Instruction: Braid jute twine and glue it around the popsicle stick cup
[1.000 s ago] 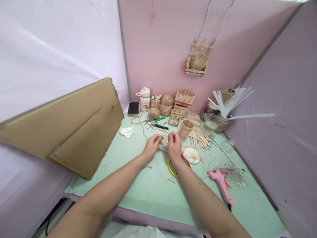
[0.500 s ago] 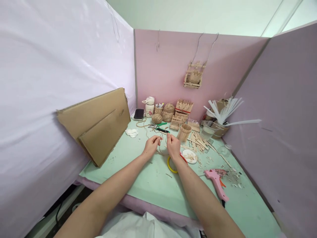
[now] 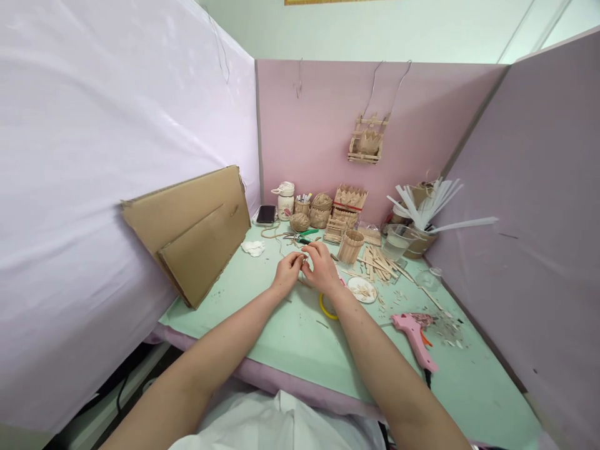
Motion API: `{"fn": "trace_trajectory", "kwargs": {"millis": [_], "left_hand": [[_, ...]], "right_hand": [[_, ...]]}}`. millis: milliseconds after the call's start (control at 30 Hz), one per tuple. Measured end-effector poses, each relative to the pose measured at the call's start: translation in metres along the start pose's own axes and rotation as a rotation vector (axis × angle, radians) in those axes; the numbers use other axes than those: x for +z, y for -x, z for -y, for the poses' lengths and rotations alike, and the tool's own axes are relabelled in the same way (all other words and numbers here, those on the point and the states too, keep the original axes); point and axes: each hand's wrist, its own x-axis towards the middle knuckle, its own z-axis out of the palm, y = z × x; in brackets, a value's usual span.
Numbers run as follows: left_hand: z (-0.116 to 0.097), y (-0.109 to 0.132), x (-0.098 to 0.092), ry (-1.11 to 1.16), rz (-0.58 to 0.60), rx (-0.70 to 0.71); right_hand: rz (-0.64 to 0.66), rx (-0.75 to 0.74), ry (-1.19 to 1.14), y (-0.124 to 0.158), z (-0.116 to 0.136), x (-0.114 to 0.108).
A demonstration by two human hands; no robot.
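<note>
My left hand (image 3: pixel 287 274) pinches a thin brown twine (image 3: pixel 281 247) above the middle of the table. Against its fingertips, my right hand (image 3: pixel 320 267) has its thumb and fingers bent together on the same bit of twine. The fingers mostly hide the part between them. Behind the hands lie a ball of twine (image 3: pixel 299 222) and green-handled pliers (image 3: pixel 307 233). A round holder made of wooden sticks (image 3: pixel 350 247) stands just beyond my right hand. Partly under my right wrist is a yellow loop (image 3: pixel 327 307).
A pink glue gun (image 3: pixel 415 340) lies at the right. Loose wooden sticks (image 3: pixel 377 264) and a white dish (image 3: pixel 362 290) with small wood pieces are right of my hands. Cardboard sheets (image 3: pixel 201 244) lean at the left. A plastic cup (image 3: pixel 396 242) stands at the back right.
My right hand has moved left to meet my left hand, and its fingers have gone from a fist to a looser pinch. The view has shifted slightly.
</note>
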Motion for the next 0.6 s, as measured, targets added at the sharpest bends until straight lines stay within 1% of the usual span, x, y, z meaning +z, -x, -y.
{"fn": "trace_trajectory", "kwargs": {"millis": [233, 333, 500, 600], "left_hand": [[0.0035, -0.0014, -0.0010, -0.020, -0.007, -0.052], [0.0024, -0.0012, -0.0013, -0.021, -0.015, -0.042], [-0.0003, -0.0009, -0.0039, -0.067, -0.015, -0.004], [-0.0017, 0.0003, -0.0049, -0.110, -0.010, 0.022]], "right_hand": [[0.033, -0.013, 0.013, 0.0007, 0.0011, 0.0005], [0.042, -0.008, 0.007, 0.0011, 0.0031, 0.0015], [-0.042, 0.039, -0.044, 0.0016, -0.0012, 0.0042], [-0.068, 0.084, -0.107, 0.0017, -0.0049, 0.0058]]}}
